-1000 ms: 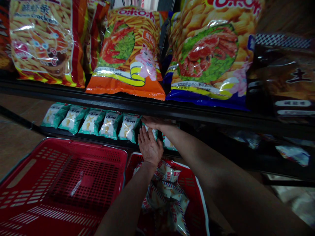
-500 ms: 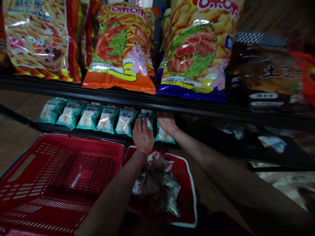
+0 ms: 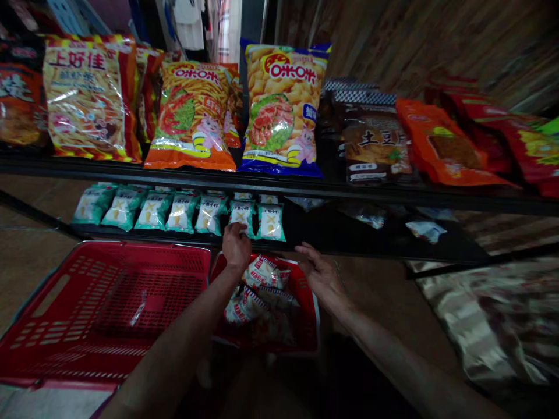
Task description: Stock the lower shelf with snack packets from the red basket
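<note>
A row of small green-and-white snack packets [image 3: 151, 210] stands on the lower shelf. My left hand [image 3: 237, 245] is at the shelf's front edge, its loosely bent fingers overlapping the bottom of the second packet from the right [image 3: 243, 212]. No packet shows in its grasp. The rightmost packet [image 3: 271, 222] stands upright beside that one. To the right, my right hand [image 3: 322, 274] is over the rim of the small red basket [image 3: 311, 317], fingers stretched apart and holding nothing. White-and-red snack bags [image 3: 266, 272] lie heaped in that basket, between my forearms.
A larger red basket [image 3: 183, 251] stands at left, with a small light strip on its bottom. Big snack bags [image 3: 283, 116] line the upper shelf [image 3: 192, 177] overhead. Loose packets [image 3: 425, 230] lie on the lower shelf's right part. Shiny striped material [image 3: 489, 314] is at lower right.
My right hand has come out from under the upper shelf, down toward the small basket. My left hand has drawn back from the packet's front to its bottom edge. The view has widened.
</note>
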A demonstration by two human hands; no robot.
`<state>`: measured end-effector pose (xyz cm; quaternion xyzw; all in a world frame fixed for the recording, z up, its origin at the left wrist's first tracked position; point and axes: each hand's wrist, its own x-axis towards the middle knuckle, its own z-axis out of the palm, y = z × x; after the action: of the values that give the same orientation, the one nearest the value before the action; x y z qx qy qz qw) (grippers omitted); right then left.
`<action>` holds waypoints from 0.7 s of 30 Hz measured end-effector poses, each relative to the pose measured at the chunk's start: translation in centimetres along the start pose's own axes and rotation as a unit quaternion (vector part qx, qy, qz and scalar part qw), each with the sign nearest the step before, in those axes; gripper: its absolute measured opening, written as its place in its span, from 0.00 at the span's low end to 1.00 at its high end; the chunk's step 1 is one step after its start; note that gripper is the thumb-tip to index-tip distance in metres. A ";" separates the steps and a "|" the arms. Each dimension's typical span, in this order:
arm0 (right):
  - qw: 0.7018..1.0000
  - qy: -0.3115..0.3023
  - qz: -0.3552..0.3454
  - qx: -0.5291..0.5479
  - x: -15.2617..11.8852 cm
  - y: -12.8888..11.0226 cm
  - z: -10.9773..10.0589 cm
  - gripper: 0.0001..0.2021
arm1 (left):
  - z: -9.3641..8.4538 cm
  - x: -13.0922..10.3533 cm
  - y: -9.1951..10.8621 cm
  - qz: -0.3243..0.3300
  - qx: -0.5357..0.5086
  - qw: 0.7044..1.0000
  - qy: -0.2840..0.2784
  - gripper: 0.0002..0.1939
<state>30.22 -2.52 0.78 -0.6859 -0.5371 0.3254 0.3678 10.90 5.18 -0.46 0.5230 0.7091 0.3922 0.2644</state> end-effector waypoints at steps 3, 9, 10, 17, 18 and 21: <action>0.997 0.016 0.041 0.065 -1.3 -0.9 0.0 0.18 | 0.3 -2.8 0.8 0.020 0.002 0.999 -0.044 0.15; 0.959 0.038 0.163 0.226 -3.2 -2.5 -0.5 0.19 | -2.3 -5.6 1.9 -0.005 0.007 0.998 -0.060 0.13; 0.951 0.041 0.180 0.250 -3.4 -2.5 -0.7 0.20 | -2.6 -5.9 1.9 -0.012 0.005 0.998 -0.057 0.13; 0.913 0.041 0.249 0.322 -3.8 -3.2 -2.4 0.20 | -2.4 -7.1 1.4 -0.030 0.022 0.997 -0.071 0.13; 0.914 0.037 0.245 0.322 -3.6 -3.4 -2.5 0.19 | -2.3 -7.1 1.5 -0.025 0.026 0.996 -0.076 0.13; 0.923 0.029 0.224 0.311 -3.2 -3.7 -2.7 0.18 | -2.3 -6.8 1.6 -0.006 0.029 0.996 -0.081 0.13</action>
<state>30.02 -5.46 5.51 -0.6483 -0.2300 0.5300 0.4958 12.09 -1.65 1.95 0.5559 0.6995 0.3266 0.3082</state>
